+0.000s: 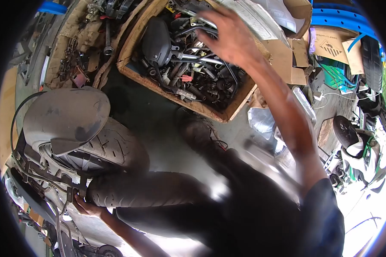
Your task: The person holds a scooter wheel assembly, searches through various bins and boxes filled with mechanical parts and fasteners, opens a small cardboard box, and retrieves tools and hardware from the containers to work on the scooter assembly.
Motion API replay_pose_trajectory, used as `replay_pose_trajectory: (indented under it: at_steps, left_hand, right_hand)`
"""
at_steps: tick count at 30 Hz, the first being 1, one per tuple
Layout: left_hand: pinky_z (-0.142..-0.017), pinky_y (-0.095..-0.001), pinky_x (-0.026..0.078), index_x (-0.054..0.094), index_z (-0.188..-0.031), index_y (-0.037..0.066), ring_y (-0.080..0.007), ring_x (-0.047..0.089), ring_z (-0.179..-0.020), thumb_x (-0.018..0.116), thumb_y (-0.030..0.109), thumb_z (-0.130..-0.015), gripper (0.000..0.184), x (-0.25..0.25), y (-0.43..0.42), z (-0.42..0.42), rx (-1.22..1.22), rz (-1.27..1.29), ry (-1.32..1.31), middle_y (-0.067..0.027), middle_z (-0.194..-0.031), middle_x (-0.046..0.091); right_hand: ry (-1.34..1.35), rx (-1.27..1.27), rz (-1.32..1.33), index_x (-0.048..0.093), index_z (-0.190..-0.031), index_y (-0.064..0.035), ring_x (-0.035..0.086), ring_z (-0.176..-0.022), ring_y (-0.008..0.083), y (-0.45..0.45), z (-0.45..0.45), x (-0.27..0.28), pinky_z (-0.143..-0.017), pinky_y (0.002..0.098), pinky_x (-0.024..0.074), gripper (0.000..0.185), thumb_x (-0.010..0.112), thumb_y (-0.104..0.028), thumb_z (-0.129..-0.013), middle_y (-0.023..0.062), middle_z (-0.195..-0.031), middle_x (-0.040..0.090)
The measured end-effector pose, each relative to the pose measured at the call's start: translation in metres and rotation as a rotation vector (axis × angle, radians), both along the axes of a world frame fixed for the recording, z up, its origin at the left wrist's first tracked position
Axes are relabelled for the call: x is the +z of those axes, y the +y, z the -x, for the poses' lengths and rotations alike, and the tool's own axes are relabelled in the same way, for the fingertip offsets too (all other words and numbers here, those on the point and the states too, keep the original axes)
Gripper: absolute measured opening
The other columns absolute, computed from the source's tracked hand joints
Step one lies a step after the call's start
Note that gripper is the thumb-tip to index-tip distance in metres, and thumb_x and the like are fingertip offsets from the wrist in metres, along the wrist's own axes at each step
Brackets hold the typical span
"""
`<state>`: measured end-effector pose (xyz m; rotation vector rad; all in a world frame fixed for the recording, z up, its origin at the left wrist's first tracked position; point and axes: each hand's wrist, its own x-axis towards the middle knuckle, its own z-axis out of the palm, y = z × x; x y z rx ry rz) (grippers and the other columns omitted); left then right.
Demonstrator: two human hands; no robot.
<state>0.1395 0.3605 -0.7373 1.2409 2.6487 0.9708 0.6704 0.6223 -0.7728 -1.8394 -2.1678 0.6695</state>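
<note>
My right hand [227, 36] is above a wooden box [180, 104] full of loose metal parts, its fingers apart and slightly blurred. It appears to hold nothing. Beneath it lie silver rods, bolts, a spring and a dark mirror-shaped part [157, 42]. Low on the left, my left hand [88, 207] is closed at a dark metal bracket [70, 194] on a motorcycle's frame; some of its fingers are hidden. Right beside that hand is a dusty black tyre [146, 188]. Above the tyre sits a dusty rounded fender [68, 113] over a second tyre section.
A tray of tools and greasy parts [81, 60] stands at the upper left. Cardboard boxes [287, 60] and a blue rack beam [339, 18] are at the upper right. A green and white motorcycle [362, 156] is at the far right. My shoe [196, 130] rests on the floor below the box.
</note>
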Motion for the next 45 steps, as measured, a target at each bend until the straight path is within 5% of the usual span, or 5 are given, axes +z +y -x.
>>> replay_pose_trajectory:
  at_steps: [5, 8, 12, 34, 45]
  left_hand:
    - [-0.081, -0.0424, 0.051, 0.065, -0.106, -0.009, -0.0311, 0.063, -0.092, 0.045, 0.029, -0.097, 0.044, -0.001, -0.004, 0.004, -0.065, 0.020, 0.083, -0.0210, -0.103, 0.064]
    - [-0.082, -0.0421, 0.050, 0.065, -0.106, -0.008, -0.0309, 0.063, -0.092, 0.045, 0.028, -0.098, 0.043, -0.004, -0.007, 0.006, -0.099, 0.008, 0.153, -0.0212, -0.104, 0.064]
    - [-0.081, -0.0415, 0.051, 0.064, -0.106, -0.008, -0.0309, 0.063, -0.092, 0.045, 0.028, -0.097, 0.042, 0.001, 0.002, -0.003, 0.026, -0.014, -0.045, -0.0212, -0.104, 0.064]
    - [-0.078, -0.0458, 0.051, 0.062, -0.111, -0.005, -0.0370, 0.063, -0.092, 0.053, 0.039, -0.093, 0.048, -0.005, -0.013, 0.016, -0.303, 0.066, 0.395, -0.0220, -0.103, 0.063]
    - [-0.082, -0.0448, 0.050, 0.061, -0.112, -0.004, -0.0362, 0.062, -0.093, 0.042, 0.032, -0.101, 0.042, -0.002, -0.008, 0.006, -0.130, 0.032, 0.196, -0.0243, -0.106, 0.062]
  right_hand:
    - [-0.538, -0.014, 0.240, 0.021, -0.151, -0.0174, 0.017, -0.143, 0.0321, 0.032, 0.024, 0.019, -0.112, 0.0511, 0.0299, 0.095, 0.068, -0.059, -0.080, 0.0174, -0.157, 0.010]
    - [-0.751, 0.069, -0.436, 0.042, -0.139, -0.0071, 0.046, -0.123, 0.0339, 0.019, -0.002, -0.078, -0.097, 0.0536, 0.0441, 0.073, 0.059, -0.057, -0.088, 0.0195, -0.144, 0.036]
    - [-0.251, -0.133, 0.043, 0.054, -0.129, -0.0173, 0.046, -0.121, 0.0427, 0.026, 0.013, -0.018, -0.103, 0.0467, 0.0462, 0.068, 0.083, -0.036, -0.070, 0.0123, -0.144, 0.030]
    - [-0.289, -0.110, 0.537, 0.066, -0.094, -0.0064, 0.059, -0.091, 0.0337, -0.029, -0.021, 0.027, -0.088, 0.0439, 0.0476, 0.035, 0.064, -0.041, -0.087, 0.0161, -0.081, 0.062]
    - [-0.501, 0.129, 0.396, 0.057, -0.111, 0.0030, 0.058, -0.108, 0.0351, -0.100, -0.010, 0.035, -0.088, 0.0435, 0.0533, 0.064, 0.082, -0.038, -0.068, 0.0157, -0.105, 0.063]
